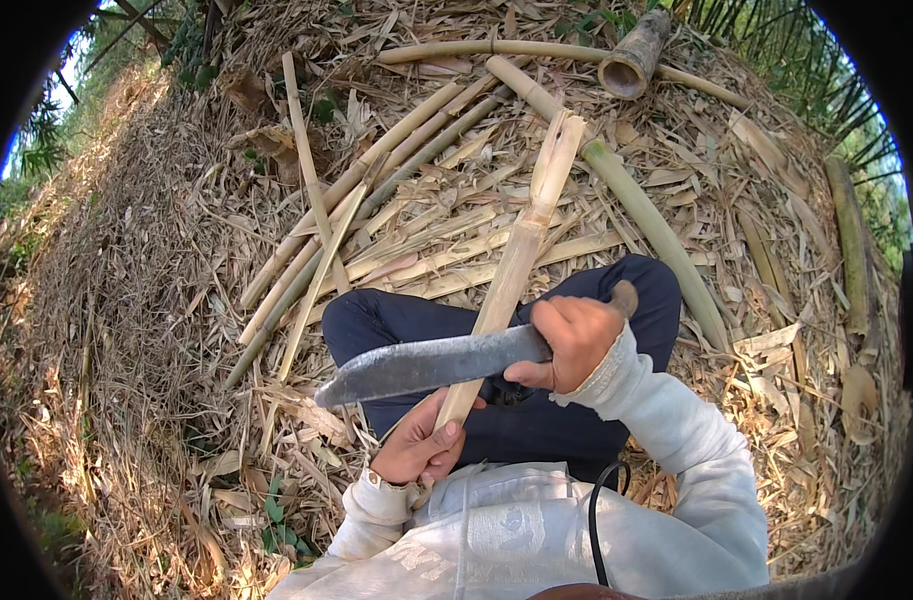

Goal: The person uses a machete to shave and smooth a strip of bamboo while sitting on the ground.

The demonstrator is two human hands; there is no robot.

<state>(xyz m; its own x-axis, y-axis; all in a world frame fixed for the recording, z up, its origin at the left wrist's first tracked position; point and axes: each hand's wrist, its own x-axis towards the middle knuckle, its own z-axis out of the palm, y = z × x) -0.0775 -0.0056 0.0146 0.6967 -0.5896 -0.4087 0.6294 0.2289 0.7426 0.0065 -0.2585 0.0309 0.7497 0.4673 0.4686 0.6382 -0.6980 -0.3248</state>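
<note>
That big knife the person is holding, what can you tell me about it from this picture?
The knife has a long, broad blade of dull grey metal, mottled and worn, ending in a rounded tip at the person's left. It lies roughly level across the split bamboo strip, its blade against the strip. The right hand grips the handle, whose brownish end pokes out above the fist. The left hand holds the strip below.

Left hand (417, 447) gripping split bamboo strip (517, 262) near its lower end, right hand (577, 340) holding machete (432, 363) across the strip, hollow bamboo stump (634, 55) beyond the strip's far tip
</note>
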